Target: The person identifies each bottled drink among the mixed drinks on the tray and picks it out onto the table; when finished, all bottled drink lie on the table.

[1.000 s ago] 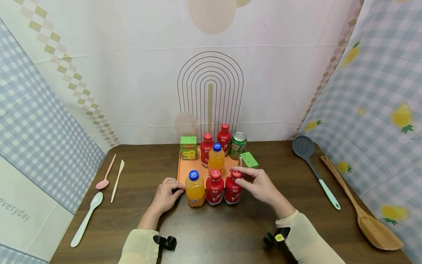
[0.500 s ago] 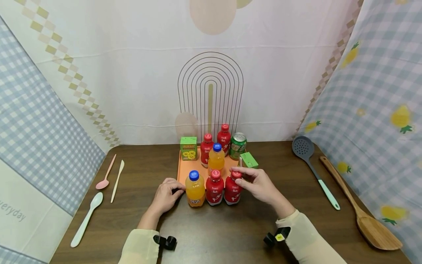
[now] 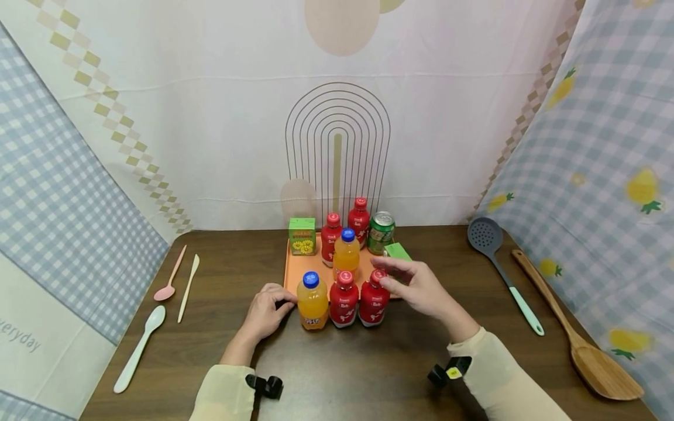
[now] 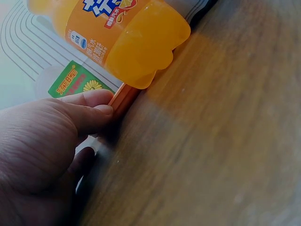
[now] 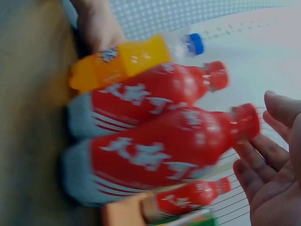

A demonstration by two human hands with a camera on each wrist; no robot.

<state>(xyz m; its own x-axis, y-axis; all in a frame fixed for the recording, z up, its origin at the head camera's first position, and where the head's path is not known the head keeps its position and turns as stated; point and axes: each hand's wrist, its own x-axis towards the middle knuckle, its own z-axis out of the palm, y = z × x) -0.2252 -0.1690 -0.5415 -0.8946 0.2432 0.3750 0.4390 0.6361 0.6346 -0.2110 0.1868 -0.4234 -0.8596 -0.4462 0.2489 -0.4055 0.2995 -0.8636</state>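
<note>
My left hand (image 3: 268,310) pinches the near-left edge of an orange tray (image 4: 123,100) between thumb and finger. My right hand (image 3: 421,289) has its fingers spread around the red cap of the right-hand red bottle (image 3: 374,301). In the right wrist view the thumb stands apart from that cap, while a fingertip lies close beneath it; contact cannot be told. In a row at the tray's front stand this bottle, another red bottle (image 3: 344,304) and an orange soda bottle (image 3: 313,301) with a blue cap. Whether their bases stand on the tray is unclear.
On the tray are a green drink carton (image 3: 302,238), two red bottles, another orange soda bottle (image 3: 346,251) and a green can (image 3: 381,231). A second carton (image 3: 398,251) is partly hidden by my right hand. Spoons lie left; a slotted turner (image 3: 485,235) and wooden spatula (image 3: 602,368) lie right.
My right hand has loosened from the right-hand red bottle's cap, its fingers spreading and shifting slightly up and right. The left hand keeps its place at the tray.
</note>
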